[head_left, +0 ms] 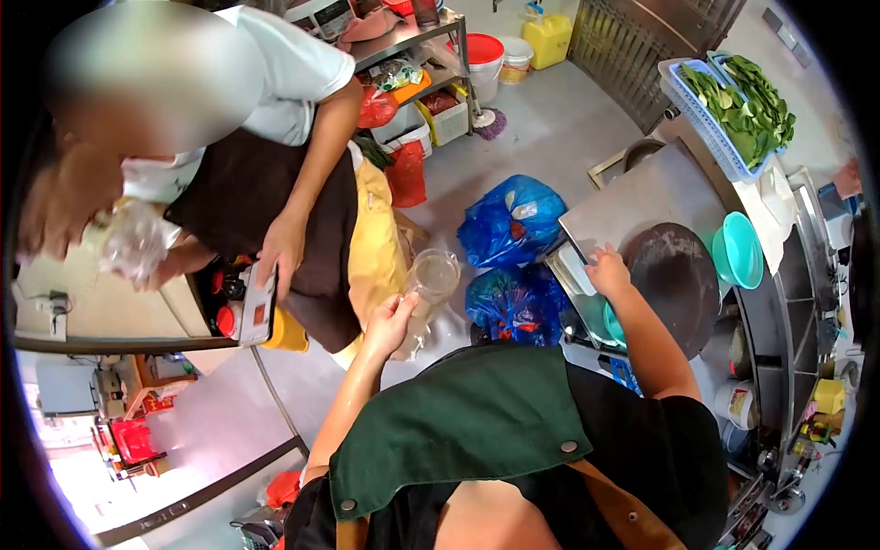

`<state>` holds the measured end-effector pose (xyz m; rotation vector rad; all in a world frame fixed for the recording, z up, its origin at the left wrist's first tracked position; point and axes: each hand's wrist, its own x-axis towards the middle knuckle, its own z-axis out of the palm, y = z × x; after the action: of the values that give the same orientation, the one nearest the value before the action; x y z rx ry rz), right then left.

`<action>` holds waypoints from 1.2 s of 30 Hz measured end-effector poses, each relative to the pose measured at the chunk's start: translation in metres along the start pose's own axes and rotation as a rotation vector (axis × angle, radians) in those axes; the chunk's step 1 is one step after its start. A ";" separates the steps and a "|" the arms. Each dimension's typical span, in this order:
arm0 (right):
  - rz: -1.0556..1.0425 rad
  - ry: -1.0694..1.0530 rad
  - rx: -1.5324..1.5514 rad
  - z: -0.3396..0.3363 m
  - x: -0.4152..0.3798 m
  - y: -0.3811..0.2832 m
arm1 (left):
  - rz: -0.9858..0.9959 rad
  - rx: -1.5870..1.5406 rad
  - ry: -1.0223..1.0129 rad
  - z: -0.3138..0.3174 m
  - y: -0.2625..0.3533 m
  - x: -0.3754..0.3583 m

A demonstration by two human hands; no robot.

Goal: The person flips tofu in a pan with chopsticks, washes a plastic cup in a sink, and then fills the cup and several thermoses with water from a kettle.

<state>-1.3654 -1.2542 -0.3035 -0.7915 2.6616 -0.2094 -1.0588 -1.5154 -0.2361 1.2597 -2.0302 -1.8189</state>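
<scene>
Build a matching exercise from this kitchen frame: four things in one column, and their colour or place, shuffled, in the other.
Things:
1. clear plastic cup
2. leafy greens
3. teal bowl
4. jug

Descriptions:
A. yellow, on the floor far off
B. in the blue basket
C. held in the left hand
D. on the counter beside the round board

Pairs: 1-C, 2-B, 3-D, 4-A
</scene>
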 end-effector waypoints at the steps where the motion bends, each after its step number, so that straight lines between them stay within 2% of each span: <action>1: 0.044 -0.045 -0.039 -0.005 0.010 0.005 | 0.027 0.028 -0.005 0.003 0.000 0.015; 4: 0.103 -0.114 -0.164 0.003 0.034 0.024 | 0.098 0.080 0.002 0.012 0.003 0.054; 6: 0.108 -0.261 -0.144 0.001 0.037 0.022 | 0.146 0.161 0.049 0.019 -0.004 0.081; 12: 0.100 -0.194 -0.210 0.025 0.034 0.021 | 0.148 0.330 0.034 0.042 0.011 0.155; 14: 0.056 -0.092 -0.264 0.040 0.036 0.028 | 0.186 0.388 0.044 0.051 0.016 0.184; 15: 0.042 -0.081 -0.234 0.040 0.035 0.029 | 0.116 0.365 0.023 0.058 0.022 0.199; 16: 0.030 -0.081 -0.269 0.041 0.034 0.029 | 0.129 0.365 0.014 0.065 0.024 0.215; 19: 0.033 -0.028 -0.366 0.050 0.035 0.028 | -0.044 -0.006 -0.021 0.090 0.027 0.269; 20: 0.037 -0.003 -0.408 0.056 0.037 0.031 | -0.032 -0.010 -0.025 0.096 0.031 0.284; 22: 0.034 0.090 -0.378 0.071 0.041 0.043 | -0.294 -0.344 -0.018 0.107 0.043 0.319; 23: 0.076 -0.092 -0.268 0.035 0.038 0.021 | -0.414 -0.461 0.013 0.113 0.045 0.342; 24: 0.108 -0.070 -0.230 0.043 0.042 0.027 | -0.398 -0.469 0.007 0.120 0.034 0.375; 25: 0.201 -0.037 -0.165 0.042 0.044 0.020 | -0.403 -0.323 0.074 0.126 0.013 0.417; 26: 0.206 0.148 -0.282 0.086 0.050 0.044 | -0.403 -0.179 0.141 0.131 -0.009 0.461; 28: 0.223 0.078 -0.189 0.062 0.059 0.042 | -0.373 0.021 0.098 0.135 -0.055 0.546; 29: 0.249 0.063 -0.170 0.054 0.067 0.045 | -0.256 0.289 -0.033 0.131 -0.063 0.579; 30: 0.276 0.049 -0.152 0.046 0.074 0.049 | -0.160 0.459 -0.073 0.123 -0.017 0.562; 31: 0.313 0.028 -0.144 0.037 0.080 0.053 | -0.069 0.691 -0.240 0.115 0.005 0.571; 33: 0.391 -0.020 -0.126 0.017 0.096 0.061 | -0.220 0.692 -0.252 0.108 0.040 0.579; 35: 0.477 -0.060 -0.109 -0.001 0.116 0.069 | -0.068 0.667 -0.252 0.092 0.085 0.573; 36: 0.516 -0.080 -0.097 -0.010 0.123 0.068 | -0.068 0.669 -0.254 0.089 0.099 0.582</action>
<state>-1.4992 -1.2654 -0.3465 -0.1150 2.7069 0.0836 -1.5326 -1.8334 -0.4133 1.2843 -2.9251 -1.4177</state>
